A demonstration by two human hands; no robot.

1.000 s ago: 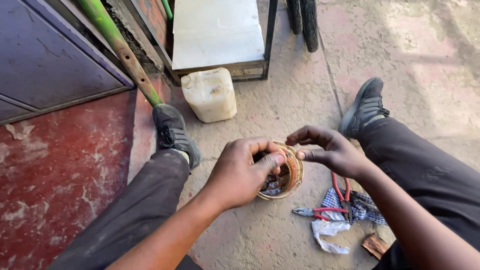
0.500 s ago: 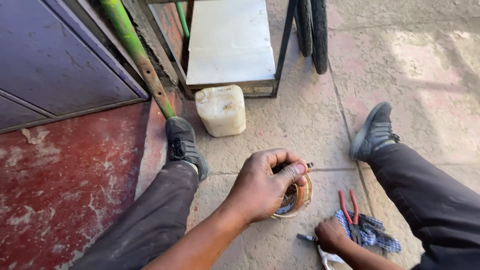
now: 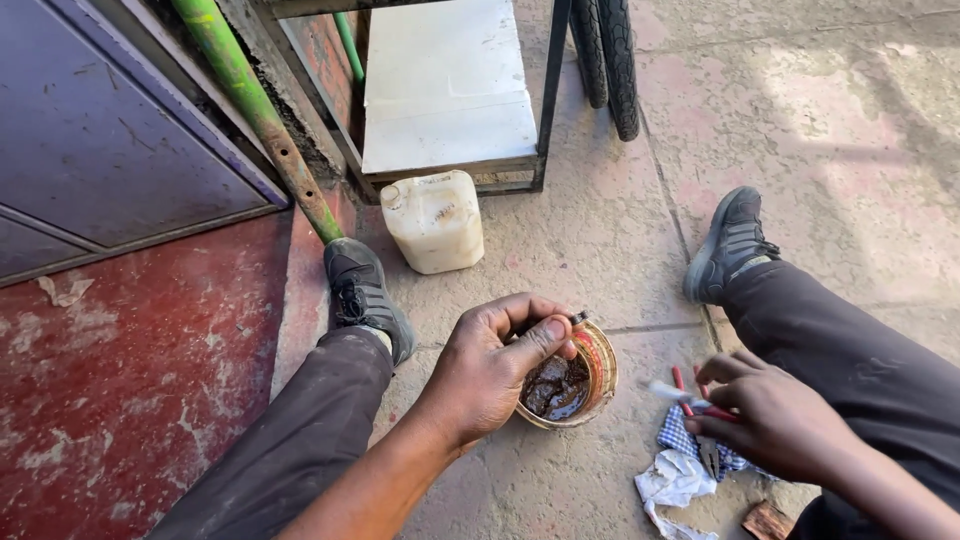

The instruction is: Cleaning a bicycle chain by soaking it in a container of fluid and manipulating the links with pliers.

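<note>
Our left hand (image 3: pixel 490 375) grips the small round grease-filled tin (image 3: pixel 572 378) by its rim; likely slippery. Right hand (image 3: pixel 765 415) pinches red-handled pliers (image 3: pixel 700 405).

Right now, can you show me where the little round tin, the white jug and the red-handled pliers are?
round tin (image 3: pixel 600 360), head view, on its right rim.
white jug (image 3: pixel 433 222), head view, on its front side.
red-handled pliers (image 3: pixel 680 385), head view, on a red handle.

Soft daylight fills the scene, brightest on the pale concrete floor (image 3: pixel 800 110) at far right, where faint dappled shadows fall. The view is mostly sharp, though the right hand (image 3: pixel 770 420) shows slight motion blur and the edges bend a little.
</note>
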